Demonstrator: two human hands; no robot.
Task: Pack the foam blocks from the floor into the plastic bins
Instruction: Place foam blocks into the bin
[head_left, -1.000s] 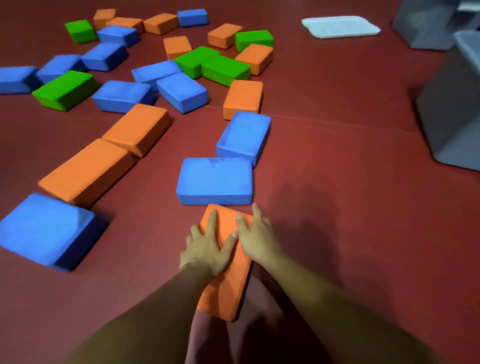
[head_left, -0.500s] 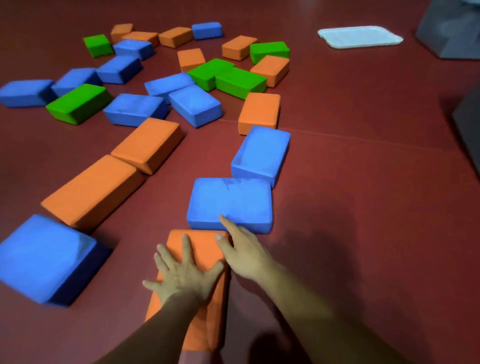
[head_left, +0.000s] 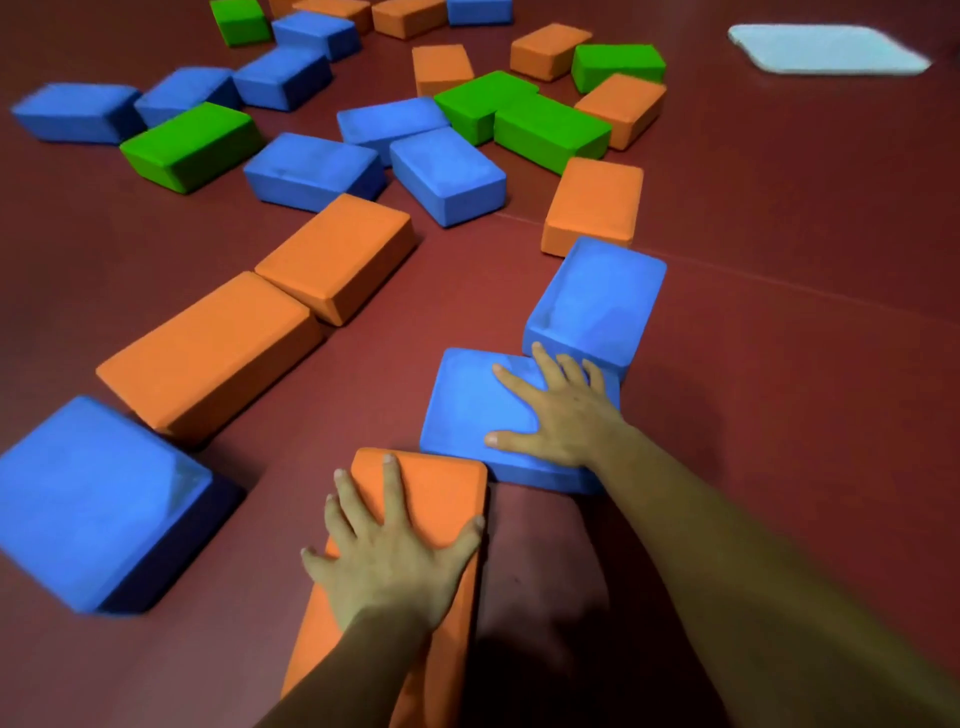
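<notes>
Blocks of foam (head_left: 192, 143) in blue, orange and green lie scattered on the dark red floor (head_left: 779, 395). In the lower middle of the frame the left hand (head_left: 387, 564) rests flat on an orange block (head_left: 441, 493), which lies on the floor. Its fingers (head_left: 390, 483) are straight and spread apart, and the thumb reaches the right edge of the block. Just above and to the right, the right hand (head_left: 566, 418) lies flat on a blue block (head_left: 467, 405), also with fingers spread apart and clamped on nothing. This blue block lies just beside the far end of the orange block. A second blue block (head_left: 597, 296) sits close against its far right corner. At the lower left is a big blue block (head_left: 88, 499), and above it two long orange blocks (head_left: 208, 353) lie end to end. A white tray (head_left: 826, 49), blurred, lies at the upper right.
</notes>
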